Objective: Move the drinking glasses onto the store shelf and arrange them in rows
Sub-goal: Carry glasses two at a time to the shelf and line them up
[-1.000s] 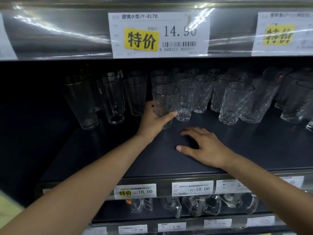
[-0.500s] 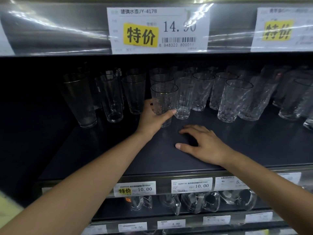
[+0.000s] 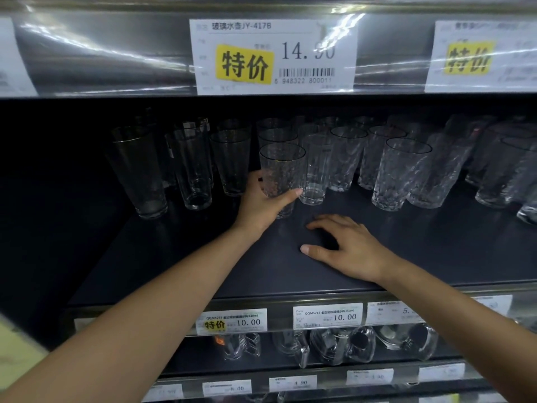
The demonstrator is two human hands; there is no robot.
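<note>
Glass (image 3: 280, 173) looks set down on the shelf (image 3: 436, 251), our left hand (image 3: 261, 203) wrapped round its lower half, probably lining it up with the row (image 3: 345, 161) just beyond. Our right hand (image 3: 345, 248) lies flat and loose beside it, likely for balance.

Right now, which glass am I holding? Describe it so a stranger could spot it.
Find the dark shelf under the big yellow-and-white price tag. Just below that tag, the left hand grips one glass at the head of its row. It is dimpled, unlike the smooth glasses on its left.
</note>
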